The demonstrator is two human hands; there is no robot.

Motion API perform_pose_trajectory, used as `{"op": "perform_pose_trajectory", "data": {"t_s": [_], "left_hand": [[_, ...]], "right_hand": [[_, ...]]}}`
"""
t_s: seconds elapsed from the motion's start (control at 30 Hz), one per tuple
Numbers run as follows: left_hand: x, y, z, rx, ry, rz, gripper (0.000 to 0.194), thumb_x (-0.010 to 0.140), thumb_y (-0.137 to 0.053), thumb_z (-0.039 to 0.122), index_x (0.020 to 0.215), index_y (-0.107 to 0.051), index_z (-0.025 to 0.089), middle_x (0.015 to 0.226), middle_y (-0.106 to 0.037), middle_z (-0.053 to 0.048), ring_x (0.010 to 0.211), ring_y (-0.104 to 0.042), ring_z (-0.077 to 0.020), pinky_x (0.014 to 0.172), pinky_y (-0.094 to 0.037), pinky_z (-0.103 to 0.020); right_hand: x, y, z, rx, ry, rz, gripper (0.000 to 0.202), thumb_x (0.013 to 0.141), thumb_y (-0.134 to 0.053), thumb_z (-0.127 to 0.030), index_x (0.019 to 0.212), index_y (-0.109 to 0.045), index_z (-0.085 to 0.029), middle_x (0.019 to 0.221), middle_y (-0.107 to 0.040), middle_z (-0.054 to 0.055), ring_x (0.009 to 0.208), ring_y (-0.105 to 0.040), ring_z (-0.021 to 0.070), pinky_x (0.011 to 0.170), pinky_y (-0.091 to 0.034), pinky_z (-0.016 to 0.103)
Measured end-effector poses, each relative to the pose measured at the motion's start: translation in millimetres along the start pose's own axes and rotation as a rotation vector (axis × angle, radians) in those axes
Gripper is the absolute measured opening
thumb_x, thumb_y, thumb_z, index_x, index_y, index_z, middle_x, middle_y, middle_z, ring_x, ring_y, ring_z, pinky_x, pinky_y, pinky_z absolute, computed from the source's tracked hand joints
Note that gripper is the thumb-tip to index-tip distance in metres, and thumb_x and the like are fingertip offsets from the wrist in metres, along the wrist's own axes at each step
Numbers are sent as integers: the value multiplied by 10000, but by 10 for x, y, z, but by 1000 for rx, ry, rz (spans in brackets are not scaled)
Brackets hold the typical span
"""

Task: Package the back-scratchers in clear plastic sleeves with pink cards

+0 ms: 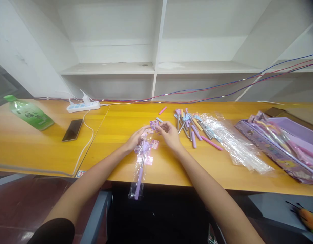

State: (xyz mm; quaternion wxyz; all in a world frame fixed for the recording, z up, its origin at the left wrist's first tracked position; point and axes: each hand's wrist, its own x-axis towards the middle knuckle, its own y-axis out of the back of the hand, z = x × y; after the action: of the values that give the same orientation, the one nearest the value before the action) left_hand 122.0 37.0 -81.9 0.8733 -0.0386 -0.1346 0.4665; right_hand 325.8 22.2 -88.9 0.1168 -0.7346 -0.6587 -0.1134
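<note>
Here, your right hand (169,134) pinches a small card (154,124), while your left hand (137,138) seems closed on the top of the clear bag (135,174). The purple scratcher (139,181) lies inside that bag, claw end up by your fingers, handle reaching past the table (171,169) edge. Expect it to be light and stiff, likely to slide in the slick, limp film, so the handle through the bag is probably the surest hold; the card should bend easily, best taken by its edges. At right, the open box (296,130) contains what look like bagged scratchers.
</note>
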Motion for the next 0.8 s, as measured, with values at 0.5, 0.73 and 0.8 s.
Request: {"op": "perform_pose_trajectory", "data": {"t_s": [0.5, 0.73, 0.8], "left_hand": [[-24, -53, 86, -57, 139, 69, 555, 913, -632, 626, 1263, -714, 203, 1202, -742, -103, 1131, -682, -279, 949, -530, -382], [-38, -41, 56, -146, 196, 92, 483, 940, -604, 592, 1184, -710, 189, 1017, -757, -94, 1009, -702, -259, 889, -545, -378], [-37, -45, 59, -158, 201, 96, 471, 956, -585, 579, 1189, -707, 188, 1075, -756, -100, 1015, -700, -255, 889, -547, -377]], "right_hand": [[-34, 14, -13, -236, 79, -99, 320, 909, -693, -520, 1004, -610, -226, 925, -704, 31, 759, -625, 179, 678, -512, 313], [-57, -3, -93, -340, 127, -132, 234, 921, -657, -427, 1016, -659, -213, 854, -664, 17, 724, -585, 174, 680, -468, 310], [-64, -3, -103, -365, 132, -141, 232, 926, -649, -422, 1029, -671, -215, 828, -655, 13, 711, -580, 177, 676, -465, 313]]}}
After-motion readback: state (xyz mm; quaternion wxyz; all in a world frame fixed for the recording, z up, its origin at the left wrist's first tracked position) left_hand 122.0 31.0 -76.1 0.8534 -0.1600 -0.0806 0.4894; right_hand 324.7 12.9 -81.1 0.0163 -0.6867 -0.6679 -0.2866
